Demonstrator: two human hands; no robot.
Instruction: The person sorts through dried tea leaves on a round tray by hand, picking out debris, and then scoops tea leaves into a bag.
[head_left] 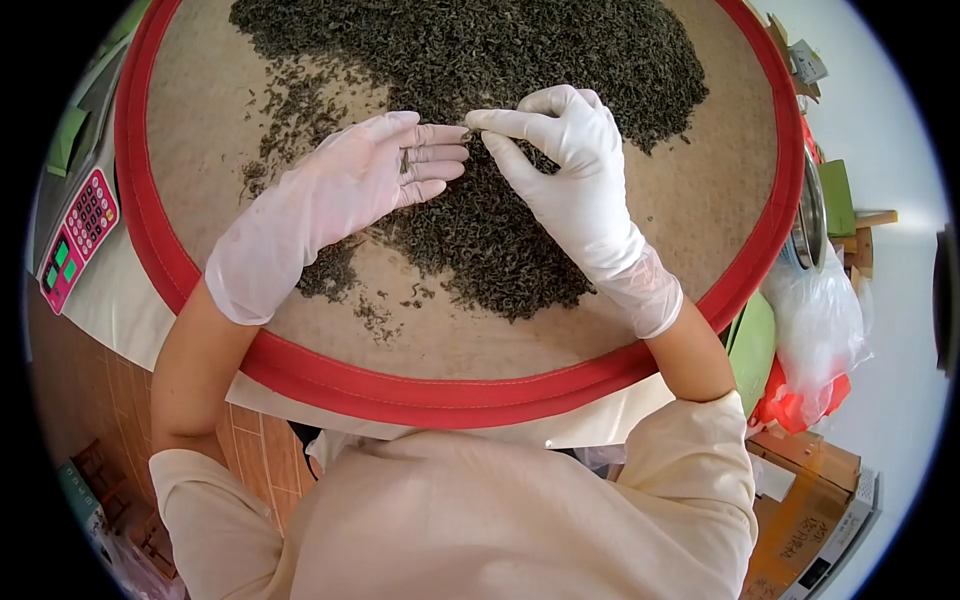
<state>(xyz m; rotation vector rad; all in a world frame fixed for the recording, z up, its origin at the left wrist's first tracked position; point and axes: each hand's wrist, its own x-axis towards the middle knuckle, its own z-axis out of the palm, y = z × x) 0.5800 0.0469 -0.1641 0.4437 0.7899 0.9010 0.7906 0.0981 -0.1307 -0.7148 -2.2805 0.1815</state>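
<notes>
Dark, curled dried leaves, looking like tea (480,60), lie heaped on a round tan tray with a red cloth rim (430,395). My left hand (385,165), in a thin whitish glove, is held palm up over the heap, fingers stretched out. A few small leaf bits rest on those fingers. My right hand (560,140), also gloved in white, has its thumb and forefinger brought together in a pinch at the left fingertips. Whatever is between them is too small to make out.
A pink-framed digital scale (78,235) stands left of the tray. On the right are a metal bowl (812,215), a clear plastic bag (815,320), green packets (750,345) and a cardboard box (800,520). Stray leaves dot the tray's left side.
</notes>
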